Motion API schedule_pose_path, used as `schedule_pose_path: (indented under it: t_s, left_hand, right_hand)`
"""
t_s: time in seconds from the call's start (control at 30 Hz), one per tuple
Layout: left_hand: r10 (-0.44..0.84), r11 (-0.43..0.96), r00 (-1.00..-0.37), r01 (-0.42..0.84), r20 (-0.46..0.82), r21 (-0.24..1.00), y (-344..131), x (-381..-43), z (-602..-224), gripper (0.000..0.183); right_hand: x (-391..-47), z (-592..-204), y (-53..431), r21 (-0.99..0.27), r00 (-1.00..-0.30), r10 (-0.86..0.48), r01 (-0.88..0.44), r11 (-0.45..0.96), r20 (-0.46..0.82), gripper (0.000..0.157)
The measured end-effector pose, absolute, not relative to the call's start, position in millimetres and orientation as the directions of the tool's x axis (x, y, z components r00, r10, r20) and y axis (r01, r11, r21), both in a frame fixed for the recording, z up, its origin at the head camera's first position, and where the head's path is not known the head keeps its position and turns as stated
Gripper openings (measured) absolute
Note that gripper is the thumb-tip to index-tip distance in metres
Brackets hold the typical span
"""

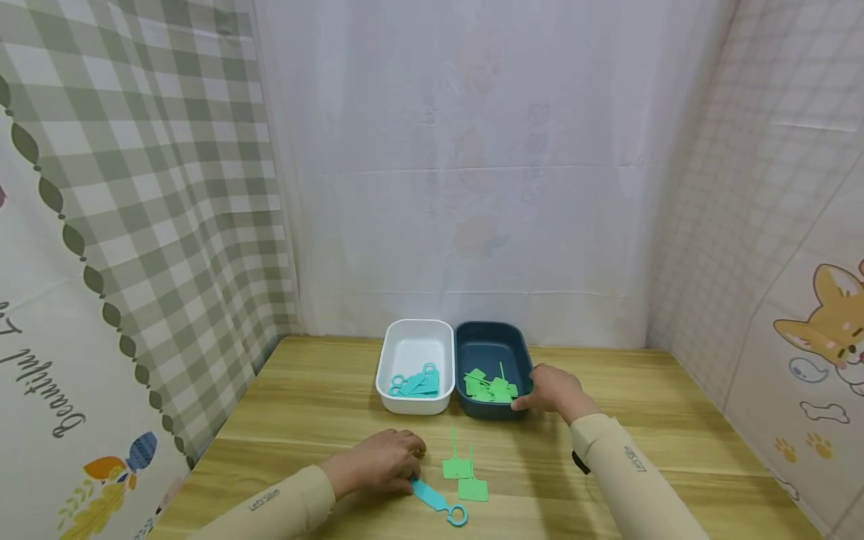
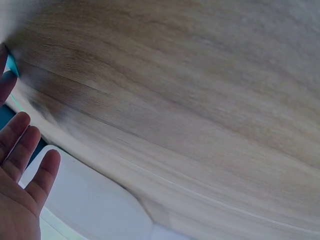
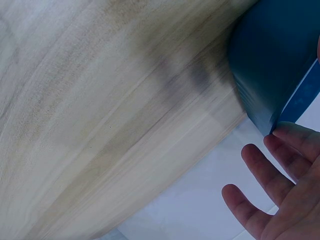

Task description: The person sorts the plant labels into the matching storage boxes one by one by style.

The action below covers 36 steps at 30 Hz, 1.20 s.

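Observation:
My left hand (image 1: 385, 461) is low over the table, thumb and forefinger pinching one end of a flat cyan tag (image 1: 429, 496) with a ring at its other end. In the left wrist view a sliver of the cyan tag (image 2: 12, 64) shows between those fingertips; the other fingers (image 2: 44, 175) are spread. Beside it lie two green tags with thin tails (image 1: 472, 490). My right hand (image 1: 556, 390) is at the near right corner of the dark blue bin (image 1: 496, 341). Its fingers (image 3: 265, 172) are loosely extended, one touching the rim; no held item shows.
Several green tags (image 1: 489, 388) lie in the blue bin. A white bin (image 1: 415, 341) stands against its left side and holds several cyan tags (image 1: 418, 384). The wooden table (image 1: 304, 397) ends at a white curtain (image 1: 472, 187) behind, with patterned cloth on both sides.

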<state>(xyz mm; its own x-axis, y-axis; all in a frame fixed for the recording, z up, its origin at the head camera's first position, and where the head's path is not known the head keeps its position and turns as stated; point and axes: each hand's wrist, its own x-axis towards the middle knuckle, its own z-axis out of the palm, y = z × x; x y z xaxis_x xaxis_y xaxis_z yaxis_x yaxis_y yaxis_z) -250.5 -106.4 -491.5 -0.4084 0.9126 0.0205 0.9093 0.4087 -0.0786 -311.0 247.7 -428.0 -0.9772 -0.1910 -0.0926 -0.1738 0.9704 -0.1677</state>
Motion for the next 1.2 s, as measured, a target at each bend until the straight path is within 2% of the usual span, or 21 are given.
schedule_pose_path:
  t_s: [0.53,0.97,1.2]
  left_hand:
    - [0.905,0.425,-0.425,0.903,0.004,-0.059,-108.8,-252.4,-492.9,0.014]
    - [0.863,0.505,-0.504,0.863,-0.044,0.011,-102.3,-251.6,-487.9,0.011]
    - [0.858,0.512,-0.513,0.858,-0.008,-0.048,-112.4,-257.0,-486.6,0.01]
  right_hand:
    - [-312.4,-429.2,248.5,-0.161,-0.977,-0.188,-0.171,0.972,-0.097,0.08]
    - [-310.8,-428.6,248.3,-0.166,-0.977,-0.192,-0.174,0.971,-0.096,0.08]
    - [-311.7,-428.8,248.7,-0.17,-0.977,-0.193,-0.175,0.97,-0.095,0.08]
